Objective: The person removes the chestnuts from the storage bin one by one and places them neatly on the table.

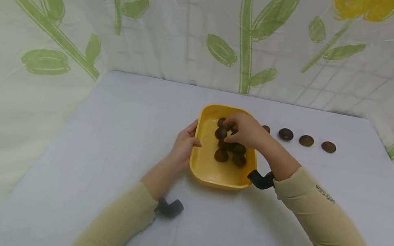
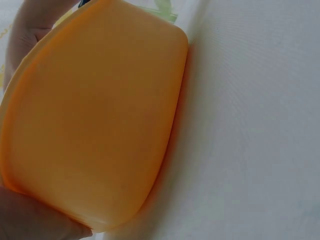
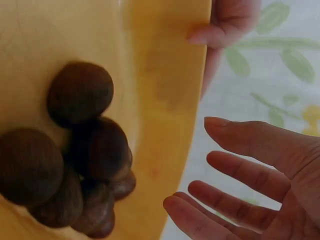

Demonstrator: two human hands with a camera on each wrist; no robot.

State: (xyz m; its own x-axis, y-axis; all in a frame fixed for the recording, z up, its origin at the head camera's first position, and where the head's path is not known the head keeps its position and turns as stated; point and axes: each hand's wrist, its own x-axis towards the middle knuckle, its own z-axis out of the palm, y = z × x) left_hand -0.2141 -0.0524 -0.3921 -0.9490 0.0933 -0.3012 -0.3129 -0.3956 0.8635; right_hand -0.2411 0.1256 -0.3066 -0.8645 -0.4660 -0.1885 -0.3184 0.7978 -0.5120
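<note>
A yellow plastic tray [image 1: 200, 168] stands on the table, tilted in the left wrist view, where its outer wall [image 2: 100, 120] fills much of the picture. My left hand [image 1: 181, 145] grips its left side, thumb over the rim and fingers outside. Inside lie several brown chestnuts [image 1: 221, 155], bunched together in the right wrist view. Over them reaches my right hand [image 1: 247, 131], fingers bent down toward the pile in the head view. From the right wrist, the thumb and fingers [image 3: 240, 167] show spread apart with nothing between them.
To the right of the tray, several more chestnuts [image 1: 306, 140] lie in a row on the white tabletop [image 1: 106, 136]; my right forearm partly covers the nearest one. Behind the table hangs a pale curtain [image 1: 163, 32] painted with green leaves and yellow flowers.
</note>
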